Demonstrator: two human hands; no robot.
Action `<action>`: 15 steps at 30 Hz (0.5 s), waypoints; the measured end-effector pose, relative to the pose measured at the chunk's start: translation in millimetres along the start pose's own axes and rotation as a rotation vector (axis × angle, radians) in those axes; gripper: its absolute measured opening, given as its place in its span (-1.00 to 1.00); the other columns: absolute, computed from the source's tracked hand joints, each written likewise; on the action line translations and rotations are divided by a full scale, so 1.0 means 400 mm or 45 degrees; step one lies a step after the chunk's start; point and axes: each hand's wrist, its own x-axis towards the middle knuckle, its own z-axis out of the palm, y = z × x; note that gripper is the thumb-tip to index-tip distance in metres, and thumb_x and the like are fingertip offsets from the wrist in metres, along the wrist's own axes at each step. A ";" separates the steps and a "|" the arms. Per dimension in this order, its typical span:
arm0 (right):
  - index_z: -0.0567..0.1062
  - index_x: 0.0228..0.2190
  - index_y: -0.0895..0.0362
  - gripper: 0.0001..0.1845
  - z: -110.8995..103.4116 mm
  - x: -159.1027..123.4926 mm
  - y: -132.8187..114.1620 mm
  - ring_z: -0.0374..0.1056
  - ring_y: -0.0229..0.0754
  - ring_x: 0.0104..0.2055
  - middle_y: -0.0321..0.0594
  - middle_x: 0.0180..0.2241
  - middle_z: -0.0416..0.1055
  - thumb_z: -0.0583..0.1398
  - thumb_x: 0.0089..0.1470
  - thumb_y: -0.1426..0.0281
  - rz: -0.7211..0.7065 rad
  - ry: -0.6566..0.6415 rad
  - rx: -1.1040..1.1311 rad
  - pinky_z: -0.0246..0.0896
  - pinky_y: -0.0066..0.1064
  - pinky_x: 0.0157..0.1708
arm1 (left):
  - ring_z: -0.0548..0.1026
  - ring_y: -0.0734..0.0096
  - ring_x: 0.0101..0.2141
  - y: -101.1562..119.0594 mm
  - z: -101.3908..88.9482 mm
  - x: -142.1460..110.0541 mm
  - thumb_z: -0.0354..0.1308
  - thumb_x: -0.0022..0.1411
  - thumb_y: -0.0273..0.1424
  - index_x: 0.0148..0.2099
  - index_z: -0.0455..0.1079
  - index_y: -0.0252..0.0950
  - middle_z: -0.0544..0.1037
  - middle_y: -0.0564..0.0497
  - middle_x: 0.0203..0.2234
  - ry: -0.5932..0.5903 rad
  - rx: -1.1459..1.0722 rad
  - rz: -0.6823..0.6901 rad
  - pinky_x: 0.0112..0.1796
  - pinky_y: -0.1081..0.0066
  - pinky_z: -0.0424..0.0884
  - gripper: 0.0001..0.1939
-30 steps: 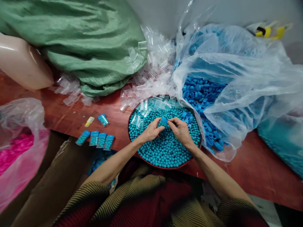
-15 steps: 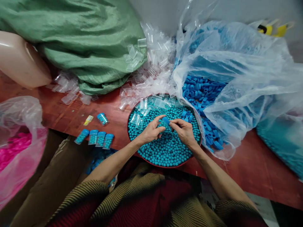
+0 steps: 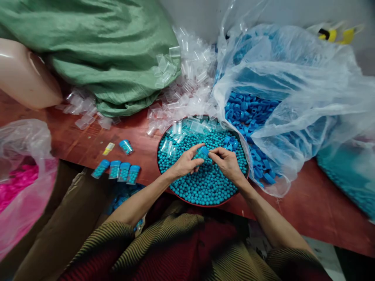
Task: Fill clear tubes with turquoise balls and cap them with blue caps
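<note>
Above a round tray (image 3: 162, 171) of turquoise beads (image 3: 205, 191), my left hand (image 3: 186, 163) holds a small clear container (image 3: 200, 153) between thumb and index finger. A blue cap (image 3: 204, 150) sits at its upper end; whether it is fully seated I cannot tell. My right hand (image 3: 225, 162) is closed in a pinch at the cap's right edge. Clear empty containers (image 3: 195, 125) and some loose blue caps (image 3: 231, 143) lie on the beads inside the tray. Several capped containers filled with beads (image 3: 124, 171) are on the red table to the left.
A clear plastic bag (image 3: 293, 86) spills blue caps behind the tray on the right. Clear containers (image 3: 190, 78) are heaped beside a green sack (image 3: 117, 58). A beige plastic jug (image 3: 26, 74) stands far left, above a bag of pink pieces (image 3: 17, 183).
The blue cap has turned slightly between my hands and now shows more of its face. My right fingers have shifted a little to its right edge. The surroundings are unchanged.
</note>
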 end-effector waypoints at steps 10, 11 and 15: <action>0.54 -0.48 0.15 -0.80 -0.014 -0.013 0.009 0.27 -0.30 -0.53 -0.33 -0.57 0.43 0.19 0.00 0.28 -0.097 -0.189 -0.068 0.16 -0.47 -0.48 | 0.22 0.69 -0.70 -0.013 0.029 -0.010 0.09 0.06 -0.46 0.07 0.21 -0.29 0.31 0.20 -0.57 0.105 -0.050 0.038 -0.67 0.61 0.15 -0.53; 0.54 -0.48 0.15 -0.80 -0.016 -0.013 0.008 0.27 -0.30 -0.53 -0.32 -0.57 0.43 0.18 0.01 0.29 -0.129 -0.216 -0.102 0.16 -0.47 -0.48 | 0.21 0.70 -0.70 -0.018 0.032 -0.009 0.08 0.06 -0.46 0.04 0.22 -0.29 0.30 0.20 -0.56 0.132 -0.041 0.053 -0.68 0.61 0.15 -0.56; 0.54 -0.45 0.14 -0.82 -0.036 -0.004 -0.006 0.31 -0.29 -0.50 -0.31 -0.53 0.45 0.21 -0.01 0.29 -0.145 -0.344 -0.085 0.20 -0.44 -0.44 | 0.20 0.71 -0.71 -0.025 0.028 -0.008 0.08 0.11 -0.39 0.00 0.23 -0.26 0.27 0.21 -0.57 0.153 0.017 0.087 -0.67 0.61 0.15 -0.63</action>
